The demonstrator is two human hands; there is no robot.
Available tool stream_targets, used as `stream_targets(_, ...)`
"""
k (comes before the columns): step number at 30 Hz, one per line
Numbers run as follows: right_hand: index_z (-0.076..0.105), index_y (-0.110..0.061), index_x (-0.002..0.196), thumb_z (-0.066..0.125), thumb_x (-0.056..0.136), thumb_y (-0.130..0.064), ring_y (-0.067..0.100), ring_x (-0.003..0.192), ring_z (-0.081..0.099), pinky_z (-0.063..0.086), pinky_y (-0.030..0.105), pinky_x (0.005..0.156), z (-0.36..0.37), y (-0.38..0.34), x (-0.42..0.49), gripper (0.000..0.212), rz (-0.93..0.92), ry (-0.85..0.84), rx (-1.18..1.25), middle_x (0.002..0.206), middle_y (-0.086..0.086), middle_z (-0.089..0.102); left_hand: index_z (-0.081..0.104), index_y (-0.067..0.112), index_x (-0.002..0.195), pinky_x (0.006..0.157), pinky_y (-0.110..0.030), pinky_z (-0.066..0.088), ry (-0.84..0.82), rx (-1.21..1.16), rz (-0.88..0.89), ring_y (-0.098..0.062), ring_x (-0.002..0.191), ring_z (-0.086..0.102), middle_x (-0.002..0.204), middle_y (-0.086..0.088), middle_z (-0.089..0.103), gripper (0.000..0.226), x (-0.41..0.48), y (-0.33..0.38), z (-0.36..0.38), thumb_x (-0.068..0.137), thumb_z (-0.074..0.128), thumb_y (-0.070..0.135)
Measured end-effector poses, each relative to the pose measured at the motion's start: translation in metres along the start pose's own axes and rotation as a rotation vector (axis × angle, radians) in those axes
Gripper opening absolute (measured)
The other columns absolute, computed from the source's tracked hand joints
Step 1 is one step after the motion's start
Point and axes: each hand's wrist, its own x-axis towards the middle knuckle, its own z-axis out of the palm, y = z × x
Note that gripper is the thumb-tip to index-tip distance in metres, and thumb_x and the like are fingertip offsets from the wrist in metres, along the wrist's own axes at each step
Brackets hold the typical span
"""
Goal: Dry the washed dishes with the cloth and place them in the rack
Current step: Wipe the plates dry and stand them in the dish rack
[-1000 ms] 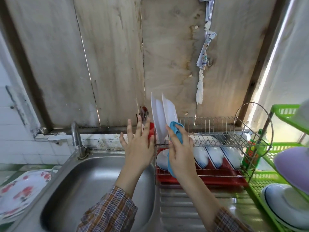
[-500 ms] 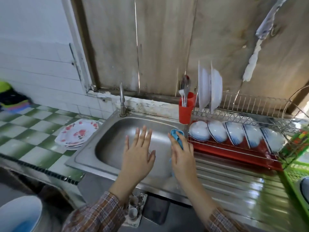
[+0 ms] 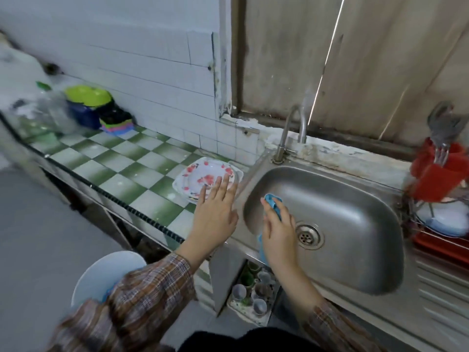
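Fingers (image 3: 224, 182) of the left hand (image 3: 215, 217) are straight and spread wide, their tips over the near edge of the flowered plates (image 3: 200, 177); from where I stand I cannot tell whether they touch the top one yet. The right hand (image 3: 278, 233) has its fingers (image 3: 267, 212) curled round the blue cloth (image 3: 274, 203), held above the sink (image 3: 355, 199), one end poking out at the top and the rest hanging below the palm.

The plates sit stacked on the tiled counter (image 3: 121, 168), just beside the sink's left rim and well apart from the rack (image 3: 441, 247), which shows only its near corner at the far right edge. A pale dish (image 3: 446, 221) already stands in it, so some of the job looks done. The stack looks untouched: each plate has to be lifted, wiped and carried across the sink, so I would say a fair part is left.

Counting: two hands, one cloth, one sink, one tap (image 3: 291, 128), one red cup (image 3: 439, 174) of cutlery (image 3: 444, 123) too blurred to number. The stack shows at least two rims, likely more; an exact count cannot be had. In the rack one dish is plain; more may be out of sight
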Motion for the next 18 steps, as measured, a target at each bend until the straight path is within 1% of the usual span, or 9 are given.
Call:
stream_targets(3, 0.062, -0.022, 0.13, 0.058, 0.092, -0.008, 0.031, 0.111, 0.053, 0.051, 0.04, 0.078, 0.039, -0.03, 0.017, 0.04, 0.021, -0.028, 0.02, 0.139, 0.002, 0.053, 0.006, 0.018, 0.155, 0.12, -0.043, 0.0, -0.025, -0.014, -0.053, -0.02, 0.15, 0.002, 0.163, -0.004, 0.0, 0.065, 0.014, -0.051, 0.006, 0.1, 0.039, 0.032)
stream_targets(5, 0.067, -0.026, 0.123, 0.06, 0.089, -0.01, 0.028, 0.107, 0.057, 0.051, 0.037, 0.078, 0.059, -0.043, 0.03, 0.039, 0.005, -0.036, 0.036, 0.132, -0.001, 0.059, 0.004, 0.019, 0.156, 0.119, -0.042, 0.001, -0.043, -0.043, -0.07, -0.016, 0.15, 0.003, 0.163, 0.0, 0.004, 0.066, 0.022, -0.079, 0.013, 0.101, 0.038, 0.031)
stream_targets(8, 0.068, -0.028, 0.122, 0.056, 0.084, -0.018, 0.026, 0.107, 0.062, 0.05, 0.036, 0.086, 0.079, -0.061, 0.053, 0.041, -0.011, -0.109, 0.067, 0.125, -0.003, 0.065, 0.009, 0.02, 0.156, 0.119, -0.042, 0.005, -0.098, -0.067, -0.069, -0.014, 0.15, 0.006, 0.163, 0.004, 0.009, 0.064, 0.035, -0.113, 0.026, 0.1, 0.039, 0.028)
stream_targets(9, 0.066, -0.03, 0.125, 0.058, 0.085, -0.017, 0.023, 0.109, 0.061, 0.049, 0.034, 0.086, 0.081, -0.067, 0.061, 0.043, 0.002, -0.153, 0.042, 0.125, -0.005, 0.064, 0.01, 0.02, 0.155, 0.119, -0.042, 0.007, -0.123, -0.057, -0.066, -0.015, 0.15, 0.007, 0.163, 0.003, 0.01, 0.063, 0.04, -0.122, 0.031, 0.1, 0.04, 0.027)
stream_targets(11, 0.058, -0.036, 0.132, 0.059, 0.088, -0.021, 0.019, 0.11, 0.06, 0.047, 0.031, 0.084, 0.085, -0.078, 0.08, 0.047, 0.031, -0.263, -0.092, 0.127, -0.007, 0.064, 0.013, 0.019, 0.155, 0.119, -0.043, 0.007, -0.168, -0.052, -0.067, -0.016, 0.15, 0.008, 0.163, 0.002, 0.01, 0.062, 0.05, -0.138, 0.041, 0.1, 0.04, 0.025)
stream_targets(14, 0.047, -0.044, 0.139, 0.055, 0.093, -0.035, 0.024, 0.104, 0.061, 0.047, 0.033, 0.083, 0.096, -0.088, 0.11, 0.047, 0.05, -0.398, -0.25, 0.116, 0.003, 0.067, 0.019, 0.018, 0.153, 0.12, -0.043, 0.008, -0.216, -0.083, -0.082, -0.017, 0.149, 0.01, 0.162, 0.001, 0.014, 0.06, 0.066, -0.156, 0.057, 0.098, 0.042, 0.019)
stream_targets(15, 0.046, -0.044, 0.139, 0.056, 0.093, -0.039, 0.025, 0.104, 0.061, 0.048, 0.034, 0.084, 0.102, -0.089, 0.12, 0.047, 0.055, -0.434, -0.267, 0.115, 0.005, 0.067, 0.022, 0.018, 0.153, 0.119, -0.043, 0.008, -0.242, -0.095, -0.083, -0.017, 0.149, 0.011, 0.162, 0.001, 0.016, 0.06, 0.072, -0.161, 0.063, 0.097, 0.042, 0.017)
stream_targets(18, 0.048, -0.041, 0.14, 0.06, 0.09, -0.051, 0.025, 0.111, 0.06, 0.048, 0.034, 0.087, 0.128, -0.083, 0.146, 0.052, 0.046, -0.543, -0.342, 0.124, 0.003, 0.064, 0.025, 0.017, 0.153, 0.119, -0.044, 0.009, -0.312, -0.114, -0.088, -0.018, 0.149, 0.012, 0.162, -0.001, 0.017, 0.058, 0.089, -0.173, 0.081, 0.096, 0.039, 0.014)
